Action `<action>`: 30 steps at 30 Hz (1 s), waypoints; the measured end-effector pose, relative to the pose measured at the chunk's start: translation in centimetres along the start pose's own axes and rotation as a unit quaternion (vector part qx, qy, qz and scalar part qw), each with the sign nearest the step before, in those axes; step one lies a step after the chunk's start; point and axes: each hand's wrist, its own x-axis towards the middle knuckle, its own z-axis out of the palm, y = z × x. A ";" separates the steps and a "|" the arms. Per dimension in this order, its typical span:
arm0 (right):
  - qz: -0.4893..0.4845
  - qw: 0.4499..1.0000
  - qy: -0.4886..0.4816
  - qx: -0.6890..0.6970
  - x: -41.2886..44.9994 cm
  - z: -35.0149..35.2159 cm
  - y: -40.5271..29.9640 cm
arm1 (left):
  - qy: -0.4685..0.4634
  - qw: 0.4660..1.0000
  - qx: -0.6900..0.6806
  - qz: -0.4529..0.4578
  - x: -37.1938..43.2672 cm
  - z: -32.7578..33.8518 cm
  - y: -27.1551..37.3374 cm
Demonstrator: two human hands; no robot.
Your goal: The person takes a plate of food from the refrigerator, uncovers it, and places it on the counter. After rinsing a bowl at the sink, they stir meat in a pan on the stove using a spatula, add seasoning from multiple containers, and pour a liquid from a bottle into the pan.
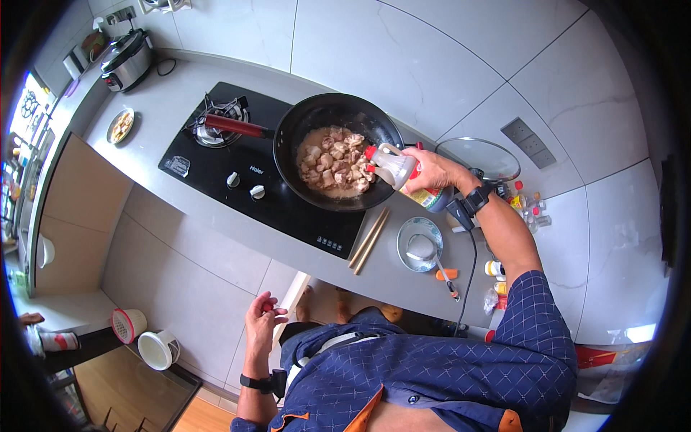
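My right hand (432, 170) grips a large plastic sauce bottle (398, 168) with a handle, a red spout and a coloured label. It is tilted, neck down, over the right side of a black wok (386, 127). Chunks of pale, partly browned meat (337, 159) lie in cloudy liquid inside the wok. Whether anything flows from the spout cannot be made out. Low in front of the counter, my left hand (260, 322) holds a small red object (268, 306) between its fingers, which looks like a bottle cap.
The wok stands on a black gas hob (208, 162), its red handle (235, 125) pointing left. Wooden chopsticks (370, 240) and a bowl (402, 251) with a ladle (422, 248) lie to the right. Behind my right arm are a glass lid (480, 154) and several bottles. A cable hangs from my right wrist.
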 end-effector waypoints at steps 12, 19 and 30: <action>0.011 1.000 -0.009 0.008 0.4 0.1 0.0 | -0.004 1.000 -0.013 0.001 0.2 -0.2 -0.3; 0.032 0.999 -0.038 0.002 0.7 -0.3 -0.3 | 0.008 0.999 -0.032 0.005 0.0 0.0 -0.1; 0.014 0.999 -0.030 -0.008 1.3 -0.3 -0.3 | -0.009 1.000 -0.017 0.003 0.1 -0.3 -0.2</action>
